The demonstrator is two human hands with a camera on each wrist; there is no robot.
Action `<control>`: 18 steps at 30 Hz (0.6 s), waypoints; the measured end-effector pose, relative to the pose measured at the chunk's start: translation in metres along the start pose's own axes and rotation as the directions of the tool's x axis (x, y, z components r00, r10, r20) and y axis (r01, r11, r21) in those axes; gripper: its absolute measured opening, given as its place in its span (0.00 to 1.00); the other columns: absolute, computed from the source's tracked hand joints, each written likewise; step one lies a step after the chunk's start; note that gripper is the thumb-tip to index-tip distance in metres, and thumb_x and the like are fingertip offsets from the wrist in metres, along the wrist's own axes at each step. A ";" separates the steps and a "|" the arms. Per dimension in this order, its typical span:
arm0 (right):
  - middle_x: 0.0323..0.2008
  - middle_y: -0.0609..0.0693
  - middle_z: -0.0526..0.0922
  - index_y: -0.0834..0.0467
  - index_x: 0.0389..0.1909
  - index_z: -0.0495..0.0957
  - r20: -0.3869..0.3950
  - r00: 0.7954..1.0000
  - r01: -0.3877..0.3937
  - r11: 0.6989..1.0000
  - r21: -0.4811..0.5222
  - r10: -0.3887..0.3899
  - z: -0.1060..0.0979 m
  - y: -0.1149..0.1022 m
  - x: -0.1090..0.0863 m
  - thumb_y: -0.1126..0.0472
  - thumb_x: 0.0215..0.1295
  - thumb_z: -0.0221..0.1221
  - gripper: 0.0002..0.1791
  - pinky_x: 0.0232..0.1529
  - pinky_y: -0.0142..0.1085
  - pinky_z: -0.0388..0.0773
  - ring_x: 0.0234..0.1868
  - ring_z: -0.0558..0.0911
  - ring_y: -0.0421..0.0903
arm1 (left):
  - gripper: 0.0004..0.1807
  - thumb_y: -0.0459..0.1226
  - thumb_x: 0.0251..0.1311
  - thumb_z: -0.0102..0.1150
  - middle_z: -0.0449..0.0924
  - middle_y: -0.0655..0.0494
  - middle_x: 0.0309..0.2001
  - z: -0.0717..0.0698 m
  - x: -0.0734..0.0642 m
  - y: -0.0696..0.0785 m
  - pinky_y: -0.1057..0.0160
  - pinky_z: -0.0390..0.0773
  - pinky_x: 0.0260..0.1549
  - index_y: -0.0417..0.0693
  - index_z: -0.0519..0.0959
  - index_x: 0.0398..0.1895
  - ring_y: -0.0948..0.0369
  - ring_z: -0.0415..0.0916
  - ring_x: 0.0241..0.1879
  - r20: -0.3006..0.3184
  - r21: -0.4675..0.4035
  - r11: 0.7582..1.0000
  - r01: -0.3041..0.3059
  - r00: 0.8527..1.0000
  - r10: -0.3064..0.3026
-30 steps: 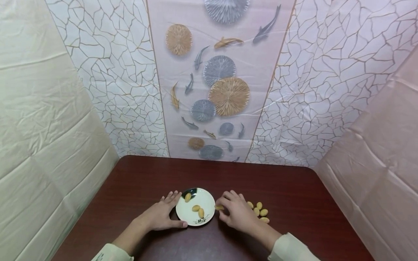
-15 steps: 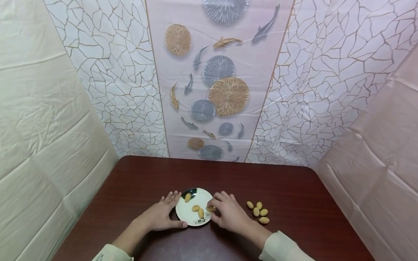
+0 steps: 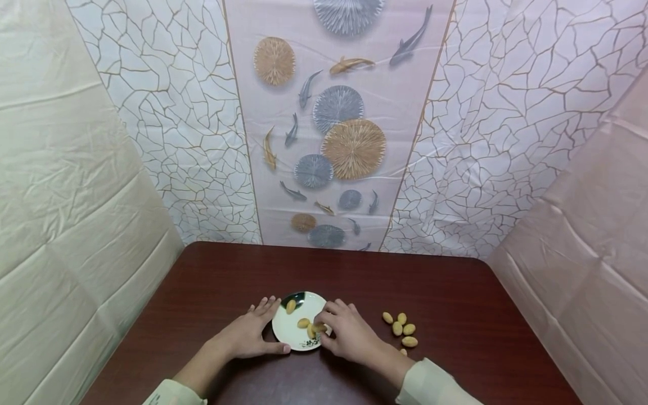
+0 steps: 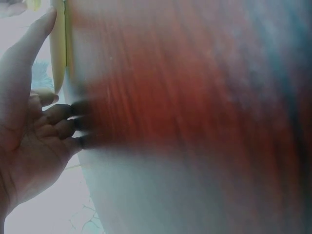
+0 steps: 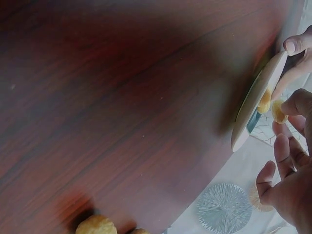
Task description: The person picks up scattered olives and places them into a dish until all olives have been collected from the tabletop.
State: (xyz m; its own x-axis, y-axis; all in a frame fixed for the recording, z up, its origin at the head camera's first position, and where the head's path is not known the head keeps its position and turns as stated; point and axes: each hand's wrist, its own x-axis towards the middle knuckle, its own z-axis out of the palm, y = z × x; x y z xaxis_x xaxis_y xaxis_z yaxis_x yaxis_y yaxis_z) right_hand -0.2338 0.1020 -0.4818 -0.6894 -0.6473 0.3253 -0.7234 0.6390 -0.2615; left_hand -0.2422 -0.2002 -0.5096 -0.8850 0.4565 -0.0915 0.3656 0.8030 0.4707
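A round white plate (image 3: 288, 329) with a dark green patch stands on the table, with several small yellow oval fruits (image 3: 291, 306) on it. My left hand (image 3: 248, 336) rests at the plate's left rim, thumb at the near edge and fingers spread along the far side. Over the plate's right part, my right hand (image 3: 349, 334) pinches one yellow oval fruit (image 5: 279, 111) between thumb and fingertips. In the right wrist view that fruit is just off the plate's surface, close to another fruit (image 5: 264, 101) on it. The left wrist view shows the left thumb against the plate's rim (image 4: 58, 53).
On the dark red wooden table (image 3: 243, 270), more yellow oval fruits (image 3: 397, 328) lie loose to the right of the plate. One is partly hidden by the right forearm. Patterned cloth (image 3: 324, 169) hangs behind the table, with plain cloth at both sides.
My right hand has moved left with the pinched fruit, from beside the plate's right rim to over the plate. The left hand and the plate have stayed in place.
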 end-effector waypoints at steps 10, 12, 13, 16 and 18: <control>0.45 0.42 0.84 0.49 0.46 0.88 0.032 0.999 -0.010 1.000 0.016 0.010 0.002 -0.003 0.003 0.61 0.70 0.73 0.08 0.43 0.33 0.63 0.42 0.71 0.37 | 0.69 0.75 0.60 0.67 0.52 0.38 0.89 0.001 0.001 -0.001 0.35 0.57 0.87 0.44 0.52 0.91 0.39 0.48 0.90 0.002 -0.012 1.000 0.007 1.000 -0.007; 0.46 0.42 0.83 0.49 0.48 0.88 0.030 0.999 -0.012 1.000 0.009 0.012 0.003 -0.002 0.003 0.60 0.70 0.73 0.08 0.42 0.33 0.63 0.42 0.71 0.37 | 0.69 0.76 0.60 0.67 0.51 0.39 0.90 0.002 0.001 -0.001 0.35 0.57 0.87 0.44 0.52 0.91 0.40 0.48 0.90 0.005 -0.009 1.000 0.009 1.000 -0.009; 0.46 0.42 0.83 0.49 0.48 0.88 0.031 0.999 -0.014 1.000 0.005 0.014 0.003 -0.002 0.003 0.60 0.71 0.73 0.08 0.42 0.33 0.63 0.43 0.71 0.37 | 0.69 0.76 0.60 0.67 0.51 0.39 0.90 0.003 0.002 -0.002 0.35 0.56 0.87 0.45 0.52 0.91 0.40 0.48 0.90 0.007 -0.008 1.000 0.011 1.000 -0.011; 0.47 0.42 0.82 0.49 0.50 0.88 0.023 1.000 -0.014 1.000 -0.015 0.014 0.003 -0.002 0.002 0.58 0.71 0.73 0.10 0.42 0.33 0.63 0.43 0.72 0.38 | 0.69 0.76 0.60 0.67 0.52 0.39 0.90 0.003 0.001 -0.001 0.35 0.57 0.86 0.44 0.52 0.91 0.40 0.48 0.90 0.006 -0.004 1.000 0.012 1.000 -0.012; 0.47 0.42 0.82 0.49 0.51 0.88 0.019 1.000 -0.015 1.000 -0.020 0.016 0.003 -0.002 0.002 0.58 0.71 0.73 0.10 0.42 0.33 0.63 0.43 0.72 0.38 | 0.69 0.76 0.60 0.67 0.52 0.39 0.90 0.002 0.001 -0.001 0.35 0.57 0.86 0.44 0.52 0.91 0.40 0.48 0.90 0.007 -0.004 1.000 0.014 1.000 -0.014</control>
State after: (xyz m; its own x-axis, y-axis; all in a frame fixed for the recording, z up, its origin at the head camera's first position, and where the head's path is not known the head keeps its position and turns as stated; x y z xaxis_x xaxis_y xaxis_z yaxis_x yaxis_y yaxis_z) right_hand -0.2337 0.0984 -0.4833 -0.7012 -0.6448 0.3041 -0.7118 0.6572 -0.2480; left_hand -0.2423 -0.1998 -0.5120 -0.8877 0.4485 -0.1043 0.3525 0.8076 0.4728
